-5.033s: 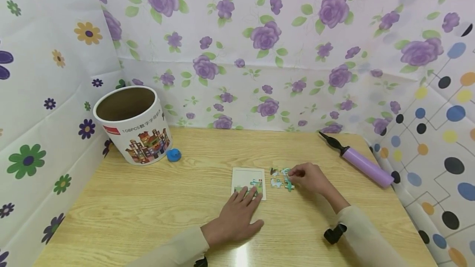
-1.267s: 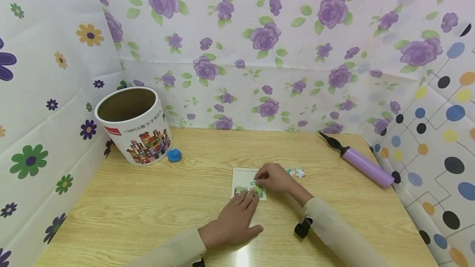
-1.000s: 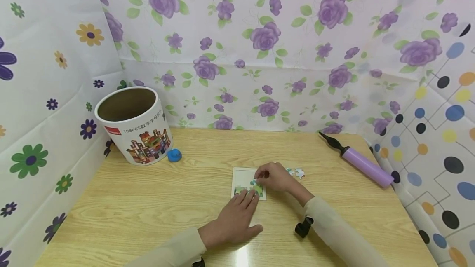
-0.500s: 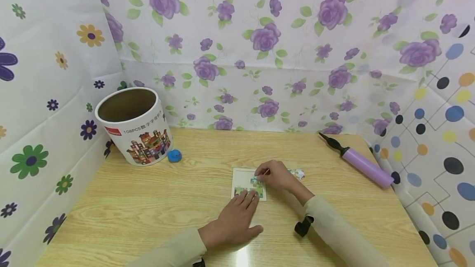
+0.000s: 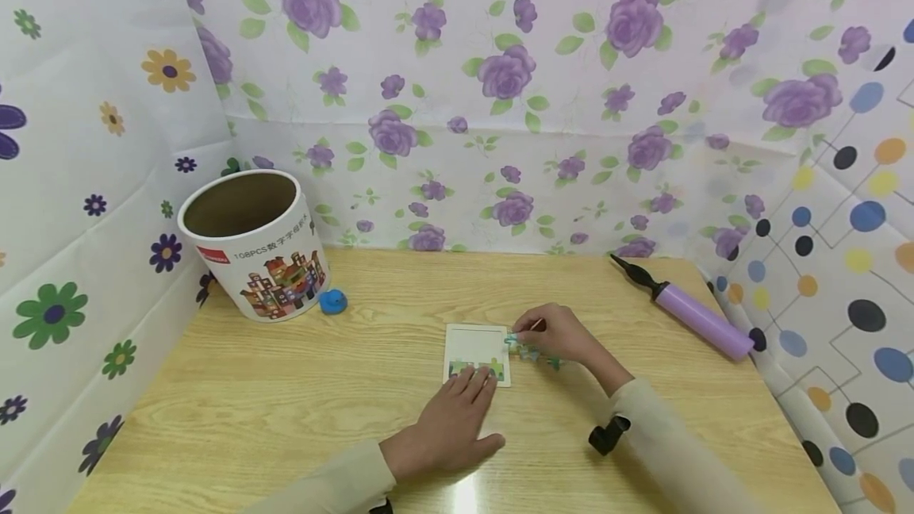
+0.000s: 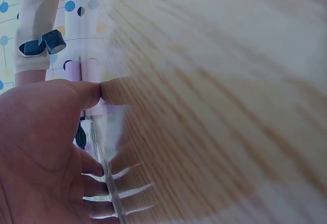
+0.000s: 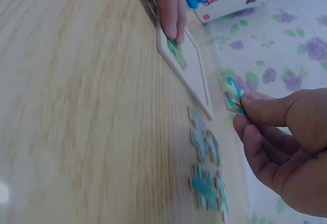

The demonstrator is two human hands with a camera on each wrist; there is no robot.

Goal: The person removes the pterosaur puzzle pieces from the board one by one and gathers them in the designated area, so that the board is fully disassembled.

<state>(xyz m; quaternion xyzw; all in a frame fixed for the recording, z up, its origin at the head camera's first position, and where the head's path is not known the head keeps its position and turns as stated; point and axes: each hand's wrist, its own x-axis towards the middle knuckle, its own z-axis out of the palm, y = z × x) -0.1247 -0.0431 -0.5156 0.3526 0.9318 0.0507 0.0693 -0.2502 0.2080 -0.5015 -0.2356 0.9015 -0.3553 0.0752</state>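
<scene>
Your right wrist view shows what the head view hides: your right hand (image 7: 278, 142) pinches a teal piece (image 7: 233, 97) between thumb and fingertip, just off the board (image 7: 191, 70). More pieces (image 7: 205, 168) lie on the surface. Your left hand (image 5: 450, 423) lies flat, fingers pressing the board's near edge.

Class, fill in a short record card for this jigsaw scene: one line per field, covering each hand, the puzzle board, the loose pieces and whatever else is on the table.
Left hand: flat, fingers resting on the near edge of the puzzle board
Right hand: pinches a puzzle piece just right of the board
Puzzle board: white tray, a few green pieces fitted along its near edge
Loose pieces: teal, lying on the table right of the board
Tub: open, back left
Blue object: beside the tub
Purple pump: back right
</scene>
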